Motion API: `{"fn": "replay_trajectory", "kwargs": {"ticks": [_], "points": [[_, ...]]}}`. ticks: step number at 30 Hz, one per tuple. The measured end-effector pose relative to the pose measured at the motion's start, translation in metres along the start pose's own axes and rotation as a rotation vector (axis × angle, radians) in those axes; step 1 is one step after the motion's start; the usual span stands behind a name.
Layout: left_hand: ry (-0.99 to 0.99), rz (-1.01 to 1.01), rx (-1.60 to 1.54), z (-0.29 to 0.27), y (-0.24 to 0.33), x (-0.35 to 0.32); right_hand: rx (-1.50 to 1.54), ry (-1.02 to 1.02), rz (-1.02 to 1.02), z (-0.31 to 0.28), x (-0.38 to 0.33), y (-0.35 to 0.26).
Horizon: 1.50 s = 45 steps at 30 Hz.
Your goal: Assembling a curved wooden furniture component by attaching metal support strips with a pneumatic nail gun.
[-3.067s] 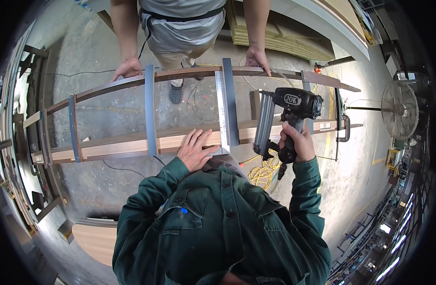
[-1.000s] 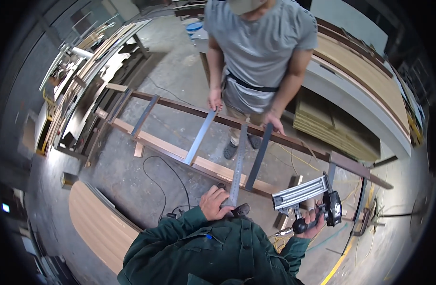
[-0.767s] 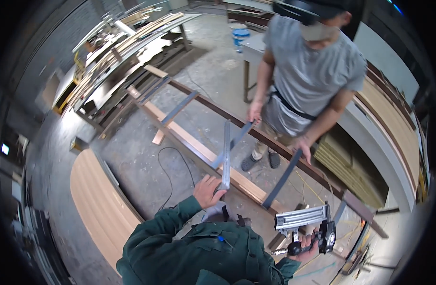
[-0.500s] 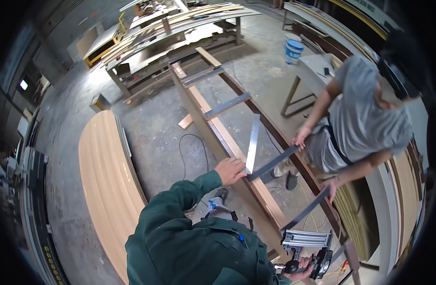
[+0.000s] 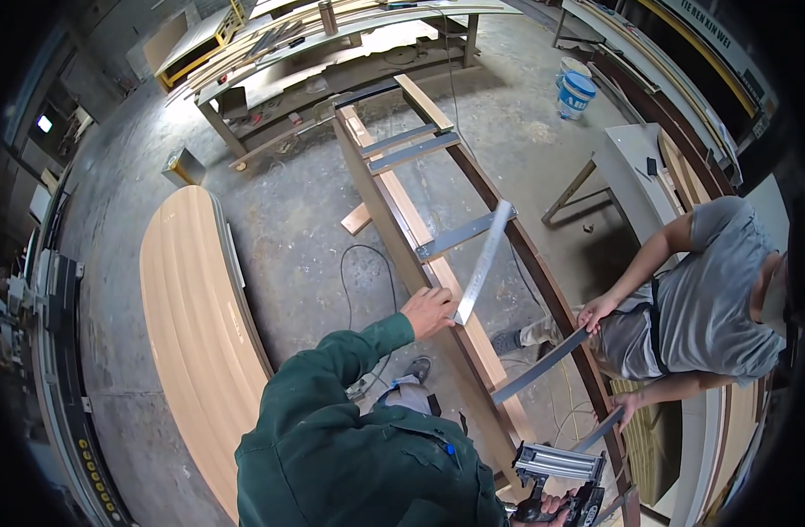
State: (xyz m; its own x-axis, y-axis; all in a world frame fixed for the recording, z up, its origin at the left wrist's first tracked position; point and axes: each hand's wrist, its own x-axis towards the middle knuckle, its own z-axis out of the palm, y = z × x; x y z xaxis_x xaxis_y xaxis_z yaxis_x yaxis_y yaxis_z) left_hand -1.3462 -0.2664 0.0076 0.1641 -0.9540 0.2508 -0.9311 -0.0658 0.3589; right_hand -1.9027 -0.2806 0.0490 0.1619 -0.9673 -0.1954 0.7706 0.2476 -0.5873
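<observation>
In the head view, the person's left hand [image 5: 427, 313], at the centre of the frame, has its fingers closed on the lower end of a metal square [image 5: 485, 260], whose blade slants up to the right across a long wooden frame [image 5: 552, 294]. The hand lies against the near rail [image 5: 473, 362], just beside a pale batten [image 5: 480, 342]. At the bottom edge, right of centre, the right hand [image 5: 553, 506] is partly cut off, its fingers gripping the handle of a nail gun [image 5: 560, 462]; whether a finger lies on its trigger, I cannot tell. At right, a co-worker's upper hand [image 5: 598, 311] holds the end of a dark slat [image 5: 541, 367] by the far rail; the lower hand [image 5: 628, 407] is at the end of another slat [image 5: 601, 429]. Three more dark slats cross farther up. A round-ended wooden panel [image 5: 196, 325] lies on the floor at left, a blue bucket [image 5: 575, 95] stands upper right, and a counter [image 5: 218, 91] loaded with strips [image 5: 262, 54] fills the top.
</observation>
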Motion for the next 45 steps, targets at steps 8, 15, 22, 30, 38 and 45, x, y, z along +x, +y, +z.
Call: {"fn": "replay_trajectory", "kwargs": {"ticks": [8, 15, 22, 30, 38, 45], "points": [[0.194, -0.338, 0.030, -0.001, -0.027, 0.000, -0.072, 0.161, -0.023, 0.067, 0.007, 0.011], [0.188, -0.440, 0.016, 0.012, -0.028, 0.007, 0.014, 0.210, -0.052, 0.086, 0.005, 0.008], [0.195, -0.533, 0.039, 0.008, -0.013, 0.005, -0.024, 0.225, -0.110, 0.060, -0.002, -0.003], [0.164, -0.573, 0.089, 0.004, -0.009, 0.003, 0.054, 0.207, -0.085, 0.068, -0.008, -0.008], [0.320, -0.481, 0.182, -0.070, -0.059, 0.106, 0.054, 0.237, 0.028, 0.018, -0.009, -0.018], [0.176, -0.823, 0.062, -0.207, -0.149, 0.304, -0.119, 0.103, 0.343, -0.037, -0.033, -0.046]]}}
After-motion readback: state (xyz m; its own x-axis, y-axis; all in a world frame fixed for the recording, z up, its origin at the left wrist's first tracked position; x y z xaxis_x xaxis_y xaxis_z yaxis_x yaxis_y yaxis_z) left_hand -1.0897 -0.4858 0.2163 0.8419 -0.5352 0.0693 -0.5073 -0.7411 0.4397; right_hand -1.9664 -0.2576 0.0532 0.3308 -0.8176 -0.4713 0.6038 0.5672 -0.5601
